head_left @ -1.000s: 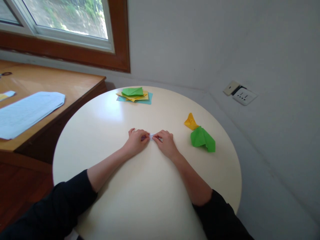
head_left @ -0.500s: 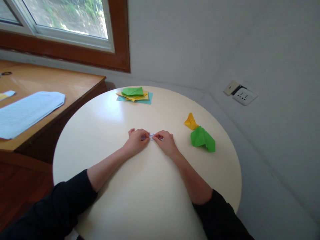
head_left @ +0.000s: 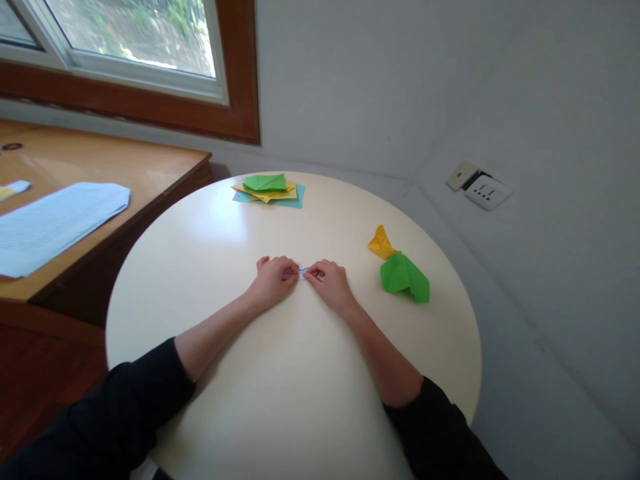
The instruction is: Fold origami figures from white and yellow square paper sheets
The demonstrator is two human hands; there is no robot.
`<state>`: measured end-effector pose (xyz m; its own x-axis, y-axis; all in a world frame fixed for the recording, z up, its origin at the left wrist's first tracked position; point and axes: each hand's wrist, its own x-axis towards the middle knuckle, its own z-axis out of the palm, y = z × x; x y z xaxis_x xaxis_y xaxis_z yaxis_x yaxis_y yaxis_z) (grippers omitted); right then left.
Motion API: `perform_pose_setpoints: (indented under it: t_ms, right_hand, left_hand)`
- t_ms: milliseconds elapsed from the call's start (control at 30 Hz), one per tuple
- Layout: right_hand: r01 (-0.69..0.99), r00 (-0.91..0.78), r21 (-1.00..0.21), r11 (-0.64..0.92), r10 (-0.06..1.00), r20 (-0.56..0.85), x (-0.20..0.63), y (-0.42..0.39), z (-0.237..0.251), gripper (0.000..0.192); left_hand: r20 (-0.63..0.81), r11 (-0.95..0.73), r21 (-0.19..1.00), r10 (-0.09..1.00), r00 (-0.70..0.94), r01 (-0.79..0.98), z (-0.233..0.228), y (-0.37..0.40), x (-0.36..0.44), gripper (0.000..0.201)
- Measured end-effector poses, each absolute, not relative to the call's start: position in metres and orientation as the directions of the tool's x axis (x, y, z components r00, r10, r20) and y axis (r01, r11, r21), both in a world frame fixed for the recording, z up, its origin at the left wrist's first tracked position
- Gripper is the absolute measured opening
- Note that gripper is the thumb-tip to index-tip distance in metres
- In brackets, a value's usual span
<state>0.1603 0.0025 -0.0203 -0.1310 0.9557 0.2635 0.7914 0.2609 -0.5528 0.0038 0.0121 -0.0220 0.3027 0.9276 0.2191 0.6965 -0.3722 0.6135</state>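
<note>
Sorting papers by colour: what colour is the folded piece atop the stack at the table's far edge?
Green, seen in the head view: the folded piece.

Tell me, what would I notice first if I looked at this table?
Probably the two hands, left hand and right hand, meeting in the middle of the round table and pinching a tiny pale paper between their fingertips. Next, the bright colours: a green folded paper touching a yellow one to the right, and a stack of coloured sheets at the far edge near the window.
</note>
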Motion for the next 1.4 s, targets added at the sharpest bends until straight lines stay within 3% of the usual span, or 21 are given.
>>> perform_pose_setpoints:
  t_ms: [367,833,1233,1400]
  right_hand:
    - [0.785,-0.144,-0.568,0.248,0.964,0.222,0.161,0.002,-0.017,0.006]
    - [0.792,-0.147,-0.555,0.253,0.962,0.228,0.161,0.002,-0.017,0.006]
    - [0.794,-0.145,-0.556,0.247,0.964,0.222,0.162,0.001,-0.017,0.005]
    - [0.791,-0.152,-0.553,0.262,0.960,0.236,0.162,0.001,-0.018,0.006]
  left_hand:
    - [0.180,-0.393,0.633,0.913,0.367,0.667,-0.016,0.008,-0.002,0.017]
    - [0.148,-0.571,0.528,0.791,0.594,0.629,-0.014,0.012,-0.021,0.028]
    - [0.162,-0.664,0.406,0.728,0.666,0.627,-0.008,0.008,-0.019,0.032]
    - [0.199,-0.684,0.393,0.716,0.669,0.615,-0.007,0.002,-0.016,0.042]
